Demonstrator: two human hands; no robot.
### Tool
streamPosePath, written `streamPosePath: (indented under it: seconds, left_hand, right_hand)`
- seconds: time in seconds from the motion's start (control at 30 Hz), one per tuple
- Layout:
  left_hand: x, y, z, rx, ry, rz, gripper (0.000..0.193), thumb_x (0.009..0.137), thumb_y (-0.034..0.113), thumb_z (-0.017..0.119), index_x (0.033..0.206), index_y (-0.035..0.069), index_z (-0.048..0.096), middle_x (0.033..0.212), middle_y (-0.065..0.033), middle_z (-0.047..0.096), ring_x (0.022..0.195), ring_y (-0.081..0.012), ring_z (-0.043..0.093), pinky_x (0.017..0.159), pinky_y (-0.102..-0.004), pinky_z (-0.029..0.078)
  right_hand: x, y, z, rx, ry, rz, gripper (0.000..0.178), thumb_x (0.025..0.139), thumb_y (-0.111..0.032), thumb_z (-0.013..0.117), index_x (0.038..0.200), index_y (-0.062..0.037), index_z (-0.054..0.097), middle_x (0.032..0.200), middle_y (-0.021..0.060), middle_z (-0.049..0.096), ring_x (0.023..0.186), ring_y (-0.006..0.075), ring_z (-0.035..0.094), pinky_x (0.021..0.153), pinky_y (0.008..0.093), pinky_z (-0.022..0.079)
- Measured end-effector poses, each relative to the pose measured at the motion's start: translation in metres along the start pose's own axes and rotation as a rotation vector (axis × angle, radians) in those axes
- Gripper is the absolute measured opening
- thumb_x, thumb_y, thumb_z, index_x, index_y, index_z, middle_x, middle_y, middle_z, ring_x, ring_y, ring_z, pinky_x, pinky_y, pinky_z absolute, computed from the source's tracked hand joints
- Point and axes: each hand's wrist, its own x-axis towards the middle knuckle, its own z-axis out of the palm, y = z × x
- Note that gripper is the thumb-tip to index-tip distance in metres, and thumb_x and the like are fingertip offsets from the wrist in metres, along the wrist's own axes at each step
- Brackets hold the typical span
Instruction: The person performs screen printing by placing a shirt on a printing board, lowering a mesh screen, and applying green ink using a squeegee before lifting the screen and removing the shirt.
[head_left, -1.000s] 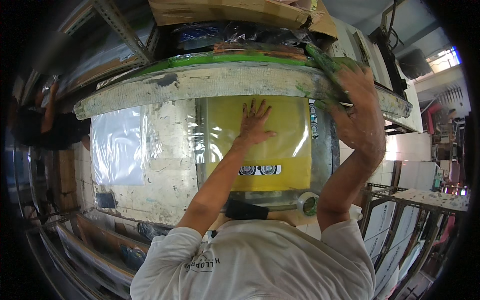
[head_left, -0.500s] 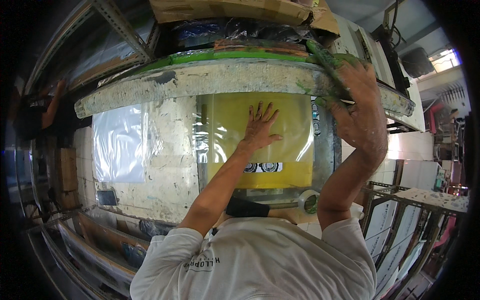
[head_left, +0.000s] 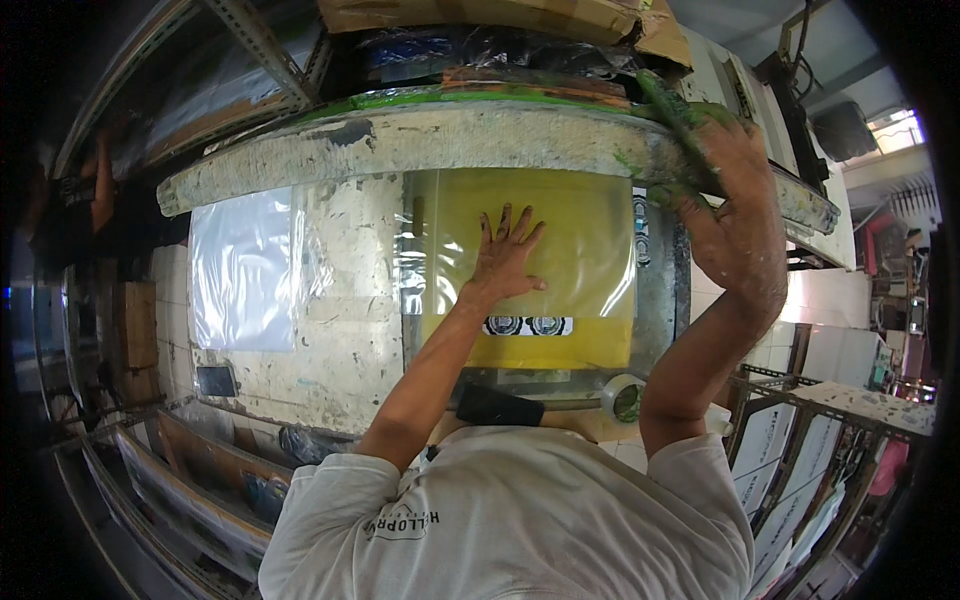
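Observation:
My left hand [head_left: 506,260] lies flat, fingers spread, on a clear plastic sheet [head_left: 590,250]. Beneath the sheet is a yellow panel [head_left: 570,352], with a strip of dark round printed emblems [head_left: 528,326] showing near its lower edge. At the far right my right hand [head_left: 735,205] is closed around the green-smeared end of a raised frame [head_left: 680,130]. Its thumb is below the edge and its other fingers are above. The frame's long, whitish, paint-crusted side [head_left: 480,145] spans the worktable just beyond the sheet.
A stack of clear plastic sheets [head_left: 242,270] lies left on the stained worktable [head_left: 345,270]. A tape roll [head_left: 622,396] and a dark block [head_left: 500,406] sit along the near edge. Metal racks [head_left: 270,55] stand around, and another person [head_left: 100,190] is at far left.
My left hand has shifted slightly to the left over the clear sheet. The right hand keeps hold of the frame's end. The whole view has shifted a little.

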Motion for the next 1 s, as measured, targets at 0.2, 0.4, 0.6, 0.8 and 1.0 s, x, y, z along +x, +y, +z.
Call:
streamPosePath:
  seconds: [0.2, 0.4, 0.6, 0.8, 1.0]
  left_hand:
    - [-0.004, 0.002, -0.001, -0.027, 0.037, 0.025, 0.105, 0.059, 0.052, 0.078, 0.144, 0.017, 0.028, 0.153, -0.0106, 0.014, 0.141, -0.0364, 0.005, 0.111, -0.0622, 0.001]
    - [-0.021, 0.002, -0.019, 0.016, 0.020, -0.018, 0.112, 0.050, 0.046, 0.083, 0.144, 0.017, 0.029, 0.152, -0.0134, 0.016, 0.141, -0.0392, 0.004, 0.110, -0.0628, 0.000]
    - [-0.028, 0.013, -0.017, 0.043, 0.011, -0.102, 0.119, 0.045, 0.038, 0.085, 0.144, 0.014, 0.025, 0.152, -0.0166, 0.014, 0.140, -0.0426, 0.003, 0.107, -0.0663, 0.000]
    - [-0.035, 0.031, -0.012, 0.156, 0.085, -0.241, 0.120, 0.047, 0.034, 0.085, 0.146, 0.012, 0.019, 0.152, -0.0173, 0.009, 0.140, -0.0435, 0.000, 0.107, -0.0672, 0.003]
    - [-0.084, 0.009, -0.005, -0.041, 0.441, -0.300, 0.086, 0.062, 0.042, 0.078, 0.133, 0.007, 0.043, 0.137, -0.0140, 0.038, 0.127, -0.0381, 0.033, 0.102, -0.0549, 0.025]
  right_hand:
    - [0.000, -0.002, -0.002, 0.060, 0.019, 0.038, 0.047, 0.062, 0.004, 0.065, 0.108, 0.0005, 0.060, 0.105, 0.0180, 0.062, 0.100, 0.0380, 0.053, 0.091, 0.0460, 0.035]
    - [-0.004, 0.003, 0.006, 0.034, 0.028, 0.023, 0.047, 0.063, 0.002, 0.066, 0.109, 0.0010, 0.059, 0.107, 0.0188, 0.061, 0.102, 0.0387, 0.052, 0.092, 0.0465, 0.035]
    - [-0.004, 0.002, 0.001, 0.075, 0.029, 0.039, 0.044, 0.063, 0.001, 0.066, 0.106, 0.0020, 0.058, 0.105, 0.0200, 0.060, 0.100, 0.0388, 0.052, 0.089, 0.0469, 0.036]
    - [-0.004, -0.004, 0.003, 0.008, 0.016, 0.028, 0.045, 0.063, 0.003, 0.064, 0.107, 0.0023, 0.056, 0.105, 0.0208, 0.059, 0.100, 0.0401, 0.051, 0.089, 0.0456, 0.035]
    - [-0.013, -0.009, -0.002, -0.028, -0.027, 0.072, 0.044, 0.063, 0.003, 0.064, 0.106, 0.0036, 0.057, 0.107, 0.0211, 0.059, 0.102, 0.0402, 0.051, 0.091, 0.0458, 0.034]
